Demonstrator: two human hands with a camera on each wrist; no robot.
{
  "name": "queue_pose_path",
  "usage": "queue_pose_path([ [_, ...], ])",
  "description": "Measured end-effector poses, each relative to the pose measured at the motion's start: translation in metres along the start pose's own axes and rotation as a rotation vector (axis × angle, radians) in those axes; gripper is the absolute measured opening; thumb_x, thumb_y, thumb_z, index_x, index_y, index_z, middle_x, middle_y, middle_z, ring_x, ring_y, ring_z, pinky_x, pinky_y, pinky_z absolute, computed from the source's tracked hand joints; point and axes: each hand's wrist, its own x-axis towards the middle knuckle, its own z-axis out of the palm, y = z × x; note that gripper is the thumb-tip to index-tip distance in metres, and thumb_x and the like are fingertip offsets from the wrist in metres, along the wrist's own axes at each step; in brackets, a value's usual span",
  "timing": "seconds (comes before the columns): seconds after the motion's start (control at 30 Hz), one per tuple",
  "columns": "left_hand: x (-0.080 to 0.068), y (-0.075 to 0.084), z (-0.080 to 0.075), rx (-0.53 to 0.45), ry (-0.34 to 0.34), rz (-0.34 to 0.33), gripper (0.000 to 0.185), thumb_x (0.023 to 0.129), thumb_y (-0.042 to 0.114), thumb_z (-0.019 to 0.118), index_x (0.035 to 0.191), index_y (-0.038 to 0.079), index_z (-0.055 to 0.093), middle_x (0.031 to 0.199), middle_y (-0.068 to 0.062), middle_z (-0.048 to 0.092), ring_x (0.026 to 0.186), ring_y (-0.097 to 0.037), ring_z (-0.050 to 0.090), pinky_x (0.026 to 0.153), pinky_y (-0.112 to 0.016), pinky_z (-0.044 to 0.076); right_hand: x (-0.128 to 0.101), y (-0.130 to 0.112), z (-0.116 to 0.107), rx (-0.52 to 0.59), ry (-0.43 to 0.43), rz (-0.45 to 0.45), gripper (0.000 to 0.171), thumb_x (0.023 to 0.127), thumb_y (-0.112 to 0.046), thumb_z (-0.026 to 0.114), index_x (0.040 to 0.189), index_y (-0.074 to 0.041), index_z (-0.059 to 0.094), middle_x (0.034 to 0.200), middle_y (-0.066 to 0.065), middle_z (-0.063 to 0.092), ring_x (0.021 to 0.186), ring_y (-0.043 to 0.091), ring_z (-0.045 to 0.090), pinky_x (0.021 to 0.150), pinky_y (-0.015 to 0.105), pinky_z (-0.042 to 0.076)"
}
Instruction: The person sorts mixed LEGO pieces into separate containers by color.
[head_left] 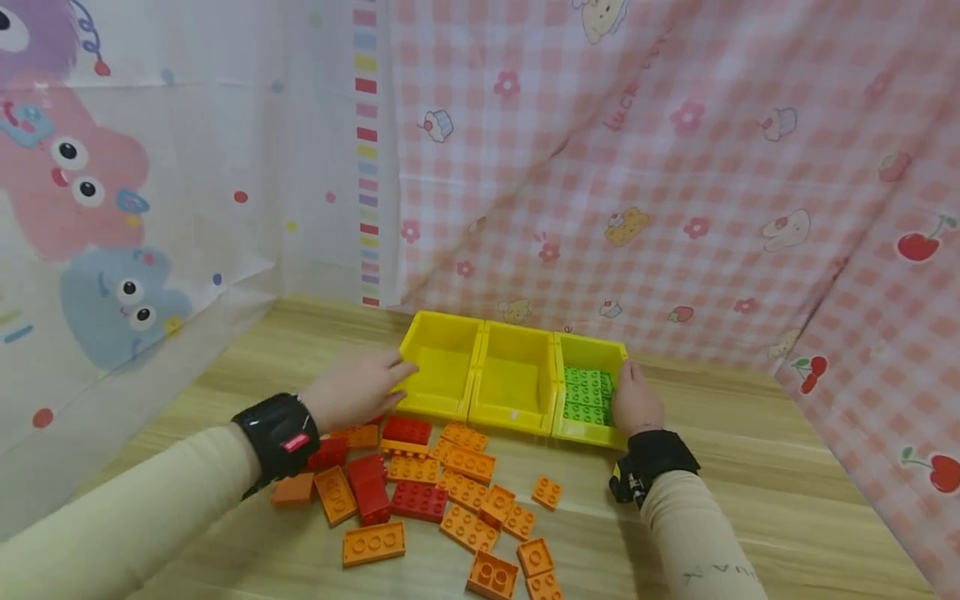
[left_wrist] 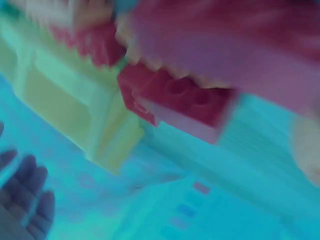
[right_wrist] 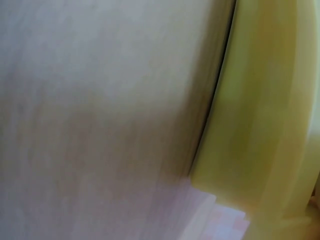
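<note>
Three joined yellow bins [head_left: 512, 425] stand in a row on the table. My left hand [head_left: 356, 390] is at the left end of the row, fingers stretched toward the left bin's side wall. Spread fingers [left_wrist: 27, 187] show in the lower left of the left wrist view, which is blurred and tinted blue. At the other end, my right hand [head_left: 637, 402] rests against the right bin's side, fingers straight along its rim. Green toy bricks [head_left: 585, 396] fill part of that right bin. In the right wrist view, the bin's yellow outer wall [right_wrist: 250, 110] shows close up.
Orange building bricks [head_left: 468, 464] and red building bricks [head_left: 420, 500] lie scattered in front of the bins, some under the left wrist. The left bin [head_left: 442, 375] and middle bin [head_left: 510, 383] show bare floors. A pink checked curtain [head_left: 517, 208] hangs behind.
</note>
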Motion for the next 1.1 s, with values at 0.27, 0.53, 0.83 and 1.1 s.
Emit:
queue_pose_path([
  [0.27,-0.052,0.028,-0.008,0.065,-0.202,0.217,0.034,0.080,0.016,0.074,0.111,0.013,0.063,0.096,-0.002,0.058,0.085,-0.017,0.055,0.074,-0.032,0.050,0.001,0.007,-0.009,0.010,0.016,0.006,0.048,0.096,-0.001,0.035,0.139,0.014,0.021,0.140,0.032,0.027,0.098,0.043,0.054,0.079,0.050,0.046],
  [0.53,-0.055,0.035,0.013,-0.028,-0.195,0.029,0.027,0.084,0.033,0.068,0.101,0.013,0.064,0.084,0.000,0.058,0.068,-0.014,0.054,0.057,-0.030,0.048,0.001,0.009,-0.006,-0.028,0.004,0.025,0.050,0.095,-0.001,0.039,0.140,0.014,0.023,0.142,0.030,0.028,0.110,0.043,0.049,0.087,0.051,0.043],
  [0.83,-0.040,0.045,0.016,-0.088,-0.351,-0.167,0.023,0.084,0.038,0.066,0.087,0.016,0.059,0.067,0.007,0.050,0.056,-0.009,0.044,0.048,-0.028,0.039,0.003,0.004,-0.001,-0.020,-0.018,0.068,0.048,0.099,-0.004,0.034,0.142,0.011,0.021,0.145,0.028,0.025,0.124,0.041,0.038,0.097,0.052,0.035],
  [1.1,-0.029,0.047,0.003,-0.113,-0.335,-0.163,0.027,0.081,0.036,0.071,0.086,0.013,0.057,0.061,0.006,0.044,0.053,-0.011,0.043,0.050,-0.028,0.040,0.002,-0.001,0.003,-0.021,-0.008,0.060,0.049,0.098,-0.004,0.037,0.141,0.011,0.023,0.144,0.027,0.027,0.118,0.042,0.045,0.094,0.051,0.039],
])
